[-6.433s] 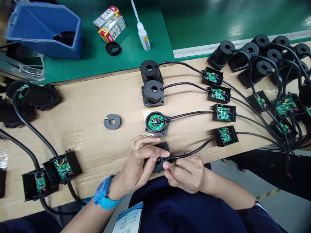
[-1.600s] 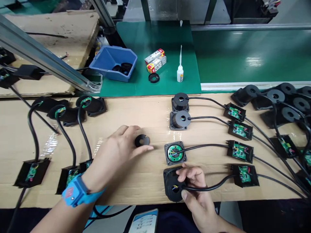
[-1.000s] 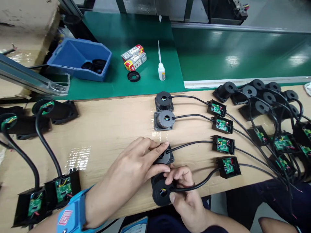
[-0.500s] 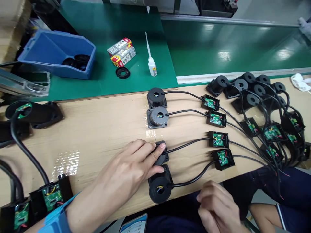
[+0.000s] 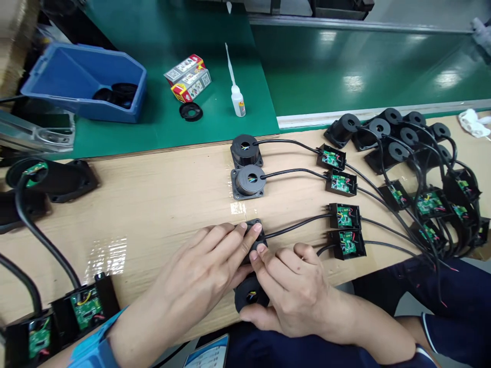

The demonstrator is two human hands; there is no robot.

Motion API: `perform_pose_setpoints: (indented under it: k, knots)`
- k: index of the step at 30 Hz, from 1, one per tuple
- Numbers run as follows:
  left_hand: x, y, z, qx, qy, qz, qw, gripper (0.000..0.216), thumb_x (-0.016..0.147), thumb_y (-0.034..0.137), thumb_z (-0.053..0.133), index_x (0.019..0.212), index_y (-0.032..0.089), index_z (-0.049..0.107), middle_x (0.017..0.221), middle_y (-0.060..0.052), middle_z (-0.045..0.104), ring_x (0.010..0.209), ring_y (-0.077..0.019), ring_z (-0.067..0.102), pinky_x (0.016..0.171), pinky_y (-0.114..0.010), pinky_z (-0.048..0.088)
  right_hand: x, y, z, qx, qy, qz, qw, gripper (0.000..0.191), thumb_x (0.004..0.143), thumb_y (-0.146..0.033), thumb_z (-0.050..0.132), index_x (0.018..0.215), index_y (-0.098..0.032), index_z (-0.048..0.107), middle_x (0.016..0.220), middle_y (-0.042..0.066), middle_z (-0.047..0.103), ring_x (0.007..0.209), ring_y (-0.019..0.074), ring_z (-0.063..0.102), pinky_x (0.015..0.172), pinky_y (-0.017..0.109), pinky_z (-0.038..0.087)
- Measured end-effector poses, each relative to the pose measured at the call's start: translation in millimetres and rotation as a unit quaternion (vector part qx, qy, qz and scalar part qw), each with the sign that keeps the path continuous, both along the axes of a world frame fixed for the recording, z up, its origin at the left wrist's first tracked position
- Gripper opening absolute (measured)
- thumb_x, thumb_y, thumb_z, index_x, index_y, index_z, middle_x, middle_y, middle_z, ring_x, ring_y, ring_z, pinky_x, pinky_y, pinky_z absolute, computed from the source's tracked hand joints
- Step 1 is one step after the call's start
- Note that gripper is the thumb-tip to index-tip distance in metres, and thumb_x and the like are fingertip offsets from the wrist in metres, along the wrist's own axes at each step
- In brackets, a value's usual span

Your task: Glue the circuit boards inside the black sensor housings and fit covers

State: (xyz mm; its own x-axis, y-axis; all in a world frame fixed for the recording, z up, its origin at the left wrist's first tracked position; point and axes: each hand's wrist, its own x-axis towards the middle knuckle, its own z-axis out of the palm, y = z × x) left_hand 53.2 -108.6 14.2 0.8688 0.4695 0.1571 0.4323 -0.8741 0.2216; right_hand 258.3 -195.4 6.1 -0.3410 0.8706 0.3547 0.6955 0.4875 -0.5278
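Four round black cable housings with square flanges stand in a column on the cardboard-covered bench. My left hand point(image 5: 215, 260) presses its fingers over the third housing point(image 5: 262, 236), hiding most of it. My right hand point(image 5: 297, 289) grips the nearest housing point(image 5: 245, 295), thumb at its near side and fingertips at its far side, close to the left fingertips. Coloured wires show in its hole. Farther back sit two untouched housings, one black point(image 5: 244, 151) and one greyer point(image 5: 249, 182). Black cables run right to small open boxes point(image 5: 347, 244) holding green circuit boards.
More housings point(image 5: 397, 153) and boxes with tangled cables crowd the right. At left lie larger black housings point(image 5: 72, 181) and circuit boxes point(image 5: 86, 309). Behind are a blue bin point(image 5: 84, 105), a small carton point(image 5: 187, 76), a black ring point(image 5: 191, 112) and a white bottle point(image 5: 238, 102).
My right hand has come up from the bench's front edge and taken hold of the nearest housing. That housing's circuit box has shifted slightly. The left hand stays on the third housing.
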Motion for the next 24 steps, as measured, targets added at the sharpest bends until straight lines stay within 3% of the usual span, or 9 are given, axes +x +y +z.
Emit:
perform_pose_setpoints:
  k: [3, 6, 8, 10, 12, 15, 19, 21, 24]
  knots:
    - [-1, 7, 2.4, -0.102, -0.061, 0.015, 0.993, 0.047, 0.103, 0.031, 0.054, 0.150, 0.021, 0.053, 0.137, -0.013, 0.066, 0.122, -0.0284, 0.063, 0.099, -0.042, 0.056, -2, 1, -0.8, 0.039, -0.031, -0.006, 0.999, 0.057, 0.093, -0.054, 0.058, 0.131, -0.013, 0.063, 0.108, 0.016, 0.078, 0.083, 0.0280, 0.065, 0.070, 0.042, 0.036]
    - [4, 10, 0.6, -0.161, -0.131, 0.056, 0.977, 0.041, 0.104, 0.020, 0.052, 0.145, 0.023, 0.054, 0.141, -0.009, 0.063, 0.131, -0.0216, 0.060, 0.109, -0.036, 0.052, -2, 3, -0.6, 0.068, -0.061, -0.014, 0.996, 0.054, 0.091, -0.052, 0.053, 0.126, -0.012, 0.066, 0.106, 0.016, 0.078, 0.081, 0.0266, 0.063, 0.071, 0.042, 0.036]
    - [6, 8, -5.3, -0.142, -0.184, 0.061, 0.971, 0.037, 0.102, 0.012, 0.056, 0.138, 0.021, 0.055, 0.134, -0.008, 0.068, 0.130, -0.0189, 0.062, 0.112, -0.035, 0.051, -1, 4, 0.7, 0.075, -0.072, -0.014, 0.994, 0.051, 0.089, -0.047, 0.052, 0.122, -0.011, 0.067, 0.104, 0.015, 0.079, 0.079, 0.0255, 0.062, 0.071, 0.043, 0.036]
    - [6, 4, -13.2, -0.105, -0.208, 0.017, 0.972, 0.035, 0.098, 0.007, 0.060, 0.132, 0.018, 0.055, 0.127, -0.009, 0.072, 0.130, -0.0198, 0.063, 0.110, -0.037, 0.052, 1, 5, 3.2, 0.068, -0.080, -0.002, 0.994, 0.048, 0.087, -0.040, 0.053, 0.120, -0.009, 0.067, 0.105, 0.015, 0.079, 0.078, 0.0248, 0.062, 0.071, 0.043, 0.036]
    - [4, 0, -20.2, -0.065, -0.192, -0.023, 0.979, 0.033, 0.097, 0.005, 0.061, 0.127, 0.017, 0.057, 0.125, -0.010, 0.074, 0.131, -0.0225, 0.063, 0.105, -0.039, 0.055, 4, 7, 6.1, 0.051, -0.086, 0.016, 0.995, 0.047, 0.084, -0.034, 0.054, 0.120, -0.008, 0.068, 0.108, 0.015, 0.079, 0.079, 0.0247, 0.062, 0.073, 0.044, 0.037]
    - [-1, -3, -24.3, -0.026, -0.151, -0.028, 0.988, 0.032, 0.097, 0.005, 0.060, 0.126, 0.018, 0.061, 0.129, -0.011, 0.073, 0.131, -0.0246, 0.064, 0.102, -0.041, 0.058, 12, 7, 8.8, 0.027, -0.078, 0.030, 0.996, 0.044, 0.083, -0.028, 0.053, 0.121, -0.012, 0.068, 0.113, 0.013, 0.078, 0.087, 0.0266, 0.064, 0.082, 0.047, 0.041]
    - [-2, -5, -22.2, -0.029, -0.136, -0.010, 0.990, 0.038, 0.099, 0.006, 0.057, 0.133, 0.024, 0.061, 0.131, -0.009, 0.073, 0.130, -0.0228, 0.065, 0.103, -0.041, 0.059, 34, -14, 1.5, 0.102, -0.024, -0.002, 0.994, 0.039, 0.083, -0.023, 0.056, 0.120, -0.018, 0.071, 0.113, 0.004, 0.080, 0.091, 0.0243, 0.065, 0.093, 0.048, 0.042]
    - [-1, -6, -22.1, -0.031, -0.133, -0.010, 0.991, 0.040, 0.099, 0.006, 0.058, 0.135, 0.023, 0.060, 0.131, -0.009, 0.072, 0.130, -0.0230, 0.064, 0.103, -0.040, 0.058, 44, -32, -8.7, 0.136, 0.015, -0.027, 0.990, 0.039, 0.084, -0.021, 0.056, 0.119, -0.025, 0.072, 0.106, 0.001, 0.081, 0.081, 0.0214, 0.065, 0.086, 0.046, 0.045]
    - [-2, -6, -24.0, -0.036, -0.122, -0.013, 0.992, 0.043, 0.098, 0.006, 0.059, 0.138, 0.022, 0.060, 0.137, -0.010, 0.069, 0.132, -0.0242, 0.062, 0.104, -0.041, 0.056, 47, -56, -28.8, 0.118, 0.090, -0.060, 0.987, 0.044, 0.085, -0.018, 0.052, 0.123, -0.029, 0.071, 0.098, 0.001, 0.080, 0.073, 0.0201, 0.065, 0.071, 0.041, 0.050]
